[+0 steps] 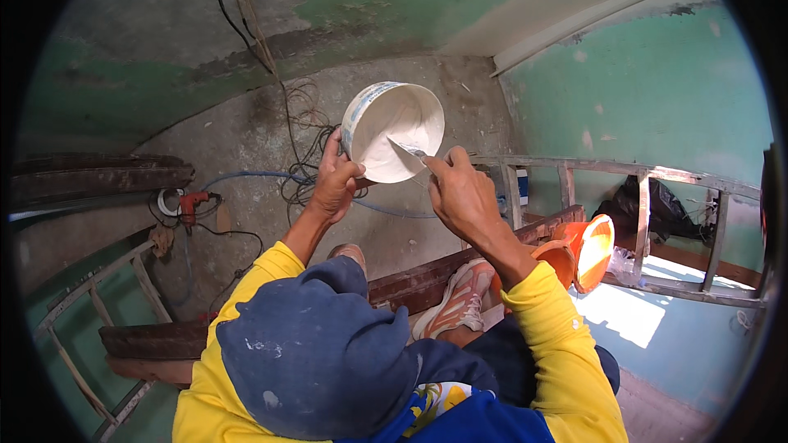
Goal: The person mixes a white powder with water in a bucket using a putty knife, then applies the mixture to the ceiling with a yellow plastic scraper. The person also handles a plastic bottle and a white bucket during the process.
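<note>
A white round tub (355,127) is tilted in front of me, its open mouth facing up and to the right. My left hand (332,184) grips it at the lower left, thumb by the rim and fingers around the outside. White paste (417,119) coats the inside of the tub. My right hand (464,193) is closed around the handle of a putty knife, most of which the fingers hide. The knife's metal blade (402,150) reaches over the rim into the paste.
Orange buckets (593,254) stand at the right by a metal ladder (566,184) and a black plastic bag (632,205). Wooden beams (410,287) lie beneath me. Below, a red power tool (191,205) and tangled cables (308,123) are at the left. Patchy green walls (640,107) surround the space.
</note>
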`<state>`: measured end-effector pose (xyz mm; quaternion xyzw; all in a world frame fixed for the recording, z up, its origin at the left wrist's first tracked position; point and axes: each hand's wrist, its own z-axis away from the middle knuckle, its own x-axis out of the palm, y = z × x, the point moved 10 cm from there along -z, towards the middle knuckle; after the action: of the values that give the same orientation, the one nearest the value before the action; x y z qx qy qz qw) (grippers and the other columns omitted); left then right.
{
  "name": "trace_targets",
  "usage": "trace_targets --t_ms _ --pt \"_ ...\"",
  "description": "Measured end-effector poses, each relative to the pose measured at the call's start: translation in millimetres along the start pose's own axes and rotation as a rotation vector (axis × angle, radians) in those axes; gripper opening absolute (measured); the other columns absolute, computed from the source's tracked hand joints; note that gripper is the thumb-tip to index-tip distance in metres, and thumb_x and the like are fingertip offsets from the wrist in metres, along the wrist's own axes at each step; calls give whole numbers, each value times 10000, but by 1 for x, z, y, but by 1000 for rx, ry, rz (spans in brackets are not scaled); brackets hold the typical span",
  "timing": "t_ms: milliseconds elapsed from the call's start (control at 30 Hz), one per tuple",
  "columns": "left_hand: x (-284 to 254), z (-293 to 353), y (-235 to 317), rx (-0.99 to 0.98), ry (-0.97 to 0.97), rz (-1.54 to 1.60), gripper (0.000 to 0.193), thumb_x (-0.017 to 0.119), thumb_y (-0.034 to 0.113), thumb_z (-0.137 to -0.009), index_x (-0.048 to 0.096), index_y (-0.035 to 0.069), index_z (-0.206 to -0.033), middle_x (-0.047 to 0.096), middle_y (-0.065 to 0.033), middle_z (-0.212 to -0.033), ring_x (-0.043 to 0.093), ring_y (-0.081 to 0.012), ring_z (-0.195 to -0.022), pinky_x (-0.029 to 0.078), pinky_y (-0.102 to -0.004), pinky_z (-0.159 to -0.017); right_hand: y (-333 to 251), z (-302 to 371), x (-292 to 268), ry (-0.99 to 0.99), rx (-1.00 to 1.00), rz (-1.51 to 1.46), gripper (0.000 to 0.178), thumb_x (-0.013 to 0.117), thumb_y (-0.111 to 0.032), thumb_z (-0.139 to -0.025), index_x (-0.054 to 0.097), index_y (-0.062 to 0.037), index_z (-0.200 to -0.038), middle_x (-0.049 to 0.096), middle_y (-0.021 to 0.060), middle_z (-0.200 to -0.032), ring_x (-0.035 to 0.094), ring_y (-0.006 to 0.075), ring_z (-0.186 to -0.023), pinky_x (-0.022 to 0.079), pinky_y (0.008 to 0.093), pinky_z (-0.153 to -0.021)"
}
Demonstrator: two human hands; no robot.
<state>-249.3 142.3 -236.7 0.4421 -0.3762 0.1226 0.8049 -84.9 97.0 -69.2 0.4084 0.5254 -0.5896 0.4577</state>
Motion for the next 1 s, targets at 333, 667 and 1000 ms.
trace_targets --t_ms 333,667,1000 --pt "-6 -2 12 -8 -13 -54 954 613 50 -831 215 147 -1692 551 -173 -1488 621 -300 -1321 593 -511 -1043 63 -29 -26 39 -91 -16 339 668 -141 -996 751 -105 -1324 675 209 -954 695 447 -864 565 502 -762" --pt "1 4 -2 -17 22 21 918 620 51 -841 216 153 -1659 523 -172 -1519 599 -312 -1354 594 -535 -1058 40 15 40 -191 372 -714 409 627 -242 -1026 730 60 -1282 766 253 -951 744 315 -861 564 407 -852" --pt "4 5 4 -16 -4 44 956 632 45 -835 187 156 -1674 506 -186 -1535 604 -325 -1355 569 -553 -1095 23 -1 -9 -44 80 -284 295 659 -164 -1002 762 -30 -1243 722 263 -1023 699 459 -960 546 493 -861"
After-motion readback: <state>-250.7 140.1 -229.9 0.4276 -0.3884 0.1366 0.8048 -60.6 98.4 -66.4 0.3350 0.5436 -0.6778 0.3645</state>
